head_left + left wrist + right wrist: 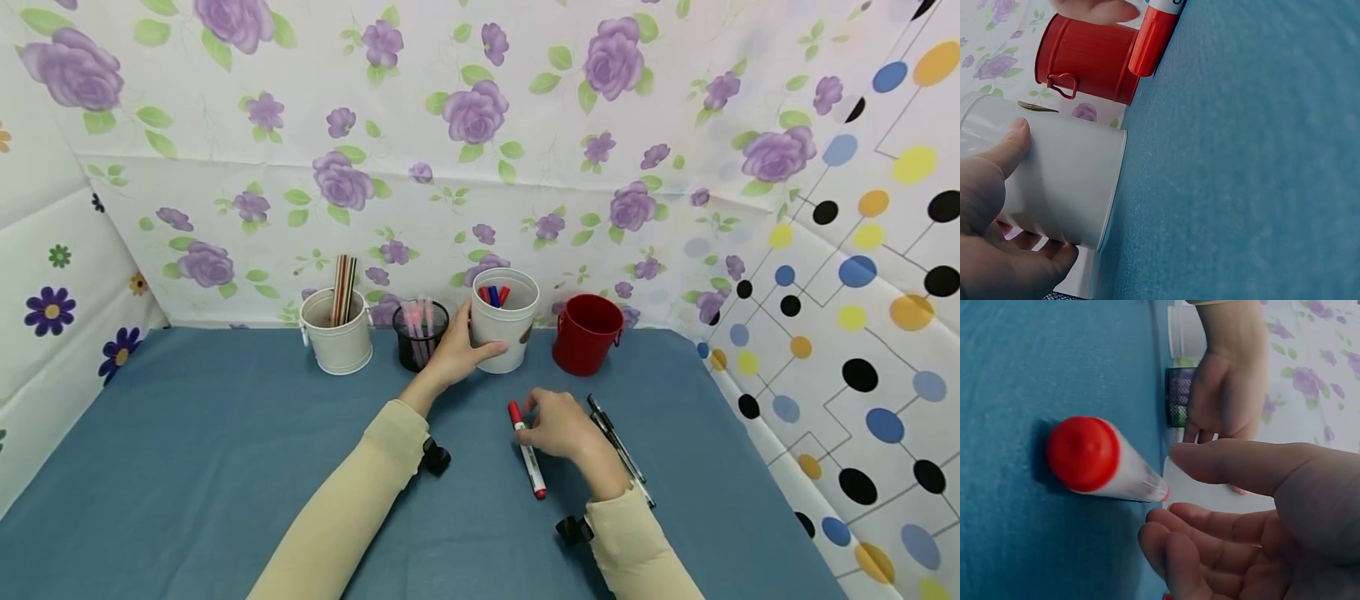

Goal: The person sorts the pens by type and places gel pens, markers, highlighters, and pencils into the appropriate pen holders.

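Between thumb and fingers, my left hand (456,348) holds the side of a white bucket (510,346) standing on the table. Red and blue markers (493,296) stick up inside it. A red-capped whiteboard marker (532,467) lies on the cloth in front. Close over this marker is my right hand (561,423). The right wrist view shows the right thumb (1229,464) and fingers apart, with the marker (1125,465) beyond them and nothing gripped. Beside the right hand lie black pens (618,442).
A red bucket (587,337) stands right of the white one. To the left are a black mesh cup (411,346) with pink pens and another white bucket (341,346) with striped pencils. Blue cloth (225,467) covers the table; patterned sheets rise behind and at the sides.
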{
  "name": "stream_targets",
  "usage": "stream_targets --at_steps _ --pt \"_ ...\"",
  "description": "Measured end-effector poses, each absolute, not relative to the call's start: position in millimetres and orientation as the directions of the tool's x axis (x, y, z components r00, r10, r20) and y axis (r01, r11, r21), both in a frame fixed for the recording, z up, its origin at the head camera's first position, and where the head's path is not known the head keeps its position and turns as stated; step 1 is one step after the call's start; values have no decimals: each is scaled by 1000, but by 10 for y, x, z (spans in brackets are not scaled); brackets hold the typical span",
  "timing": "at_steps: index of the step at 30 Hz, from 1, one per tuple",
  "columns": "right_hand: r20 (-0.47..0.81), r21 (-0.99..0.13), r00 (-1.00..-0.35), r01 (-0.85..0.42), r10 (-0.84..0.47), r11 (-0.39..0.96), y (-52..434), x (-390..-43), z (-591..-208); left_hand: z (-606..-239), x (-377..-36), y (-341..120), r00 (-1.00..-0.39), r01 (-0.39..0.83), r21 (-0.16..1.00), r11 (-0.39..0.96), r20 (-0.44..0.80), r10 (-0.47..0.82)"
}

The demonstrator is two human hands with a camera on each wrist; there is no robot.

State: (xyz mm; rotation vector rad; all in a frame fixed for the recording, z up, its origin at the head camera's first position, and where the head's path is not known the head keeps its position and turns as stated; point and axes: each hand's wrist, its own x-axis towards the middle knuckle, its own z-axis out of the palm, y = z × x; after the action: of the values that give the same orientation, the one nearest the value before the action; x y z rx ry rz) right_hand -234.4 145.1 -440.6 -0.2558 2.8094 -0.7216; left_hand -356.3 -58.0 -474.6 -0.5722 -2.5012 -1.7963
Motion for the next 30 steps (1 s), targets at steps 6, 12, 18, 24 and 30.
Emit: stream_targets --at_steps 6,12,18,24,30 --pt "-244 -420 -948 -86 -204 904 1407 -2351 -4447 -4746 -3569 -585 -936 292 912 288 211 281" --pt "-280 -467 -940 -46 -197 883 1403 -2336 -4478 -4748 -3570 -586 -936 290 912 291 207 285" --pt "-310 -525 -922 -35 -230 851 1445 -2342 -4453 -4736 -3559 -587 -937 284 916 284 202 285" --pt "-266 -581 -926 -70 -270 811 1514 -2375 -4406 -4731 -3566 -581 -936 286 917 278 204 288" --pt "-176 -629 -943 -112 -282 769 1601 -2417 -4409 -4729 -3556 -578 -939 275 916 292 191 286"
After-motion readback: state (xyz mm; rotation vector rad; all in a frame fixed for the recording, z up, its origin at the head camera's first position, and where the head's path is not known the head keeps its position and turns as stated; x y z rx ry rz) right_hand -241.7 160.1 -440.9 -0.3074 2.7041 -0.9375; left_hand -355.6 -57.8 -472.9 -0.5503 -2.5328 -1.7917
